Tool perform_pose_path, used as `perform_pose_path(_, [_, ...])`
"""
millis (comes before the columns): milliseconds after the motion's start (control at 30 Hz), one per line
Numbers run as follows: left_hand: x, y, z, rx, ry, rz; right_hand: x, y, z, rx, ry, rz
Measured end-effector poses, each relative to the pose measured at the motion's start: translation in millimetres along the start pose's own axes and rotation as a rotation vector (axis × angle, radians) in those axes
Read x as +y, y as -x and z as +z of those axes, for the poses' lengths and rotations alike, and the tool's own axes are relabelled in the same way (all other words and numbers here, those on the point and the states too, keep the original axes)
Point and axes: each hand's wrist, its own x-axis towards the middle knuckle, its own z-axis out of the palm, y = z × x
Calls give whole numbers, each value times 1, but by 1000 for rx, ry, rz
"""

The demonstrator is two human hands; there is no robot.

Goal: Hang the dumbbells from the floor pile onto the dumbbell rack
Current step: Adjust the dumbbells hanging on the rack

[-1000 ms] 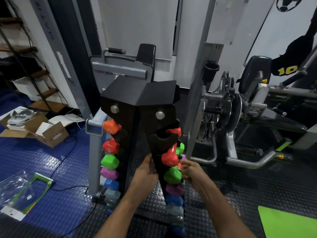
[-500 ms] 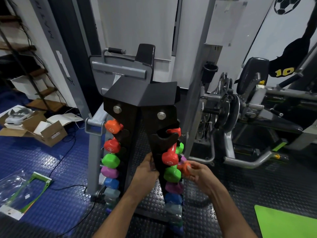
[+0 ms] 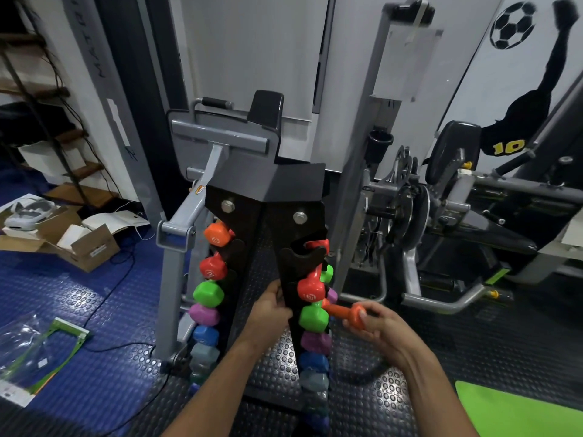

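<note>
Orange dumbbell [image 3: 345, 313]: small, matte coated, slim handle between two faceted heads; lying near level, pinched at its near head by the fingers [image 3: 362, 316] of the right hand [image 3: 380, 328]; far head reaching toward the right column, just behind the green head there.
Right hand: fingers curled round the orange head, thumb on top; held just right of the rack.
Left hand [image 3: 271, 310]: fingers wrapped on the left edge of the right upright; fingertips hidden behind the panel.
Dumbbell rack [image 3: 271, 190]: black, two notched uprights under a grey angled cap, one bolt on each upright.
Rack contents, left column: heads stacked top down as orange [image 3: 217, 234], red [image 3: 213, 268], green [image 3: 208, 293], purple [image 3: 204, 315], blue [image 3: 205, 335], grey-blue [image 3: 204, 354]; lower ones too dark to tell.
Rack contents, right column: beside the left fingers, red [image 3: 310, 290] above, green [image 3: 314, 317] level with the knuckles, then purple [image 3: 315, 342], blue [image 3: 314, 362], grey-blue [image 3: 314, 381] below; top notch [image 3: 303, 253] without a near head, red showing behind it.
Cardboard box [image 3: 85, 247]: open, far left of the left hand, white papers inside.
</note>
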Motion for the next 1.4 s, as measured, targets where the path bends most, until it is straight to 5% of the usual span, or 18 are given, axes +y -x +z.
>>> perform_pose_path(367, [43,13,-3,49,178,110,-15,90,44,138,-347,-375])
perform_pose_path(800, [64,27,-5,14,228,160,-77,99,153,412,178,-802])
perform_pose_path(1400, [82,17,-28,-108,299,114,-68,53,183,475,695,-825])
